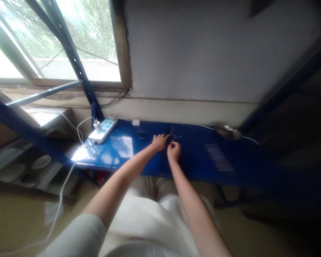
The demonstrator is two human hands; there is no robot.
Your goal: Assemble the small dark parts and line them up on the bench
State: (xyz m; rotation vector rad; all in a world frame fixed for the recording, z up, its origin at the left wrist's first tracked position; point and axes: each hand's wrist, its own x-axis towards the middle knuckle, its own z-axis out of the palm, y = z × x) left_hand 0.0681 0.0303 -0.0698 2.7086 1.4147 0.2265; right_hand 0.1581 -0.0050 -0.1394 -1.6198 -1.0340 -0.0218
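Note:
My left hand (159,142) rests on the blue shelf-like table (192,153), fingers stretched out and the index fingertip beside a small dark piece (168,131). Just to its right, my right hand (174,151) is closed in a pinch; whatever its fingers hold is too small to name. Several small clear pieces (178,137) lie just beyond both hands. Farther left, two small black pieces (142,135) stand or lie side by side, too small to identify.
A white power strip (104,130) with a plugged-in adapter (97,126) sits at the left end. Near the wall are a white block (136,122) and a shiny metal dish (228,131). A white cable (61,200) hangs off the left edge. Blue metal posts (77,60) frame the left side.

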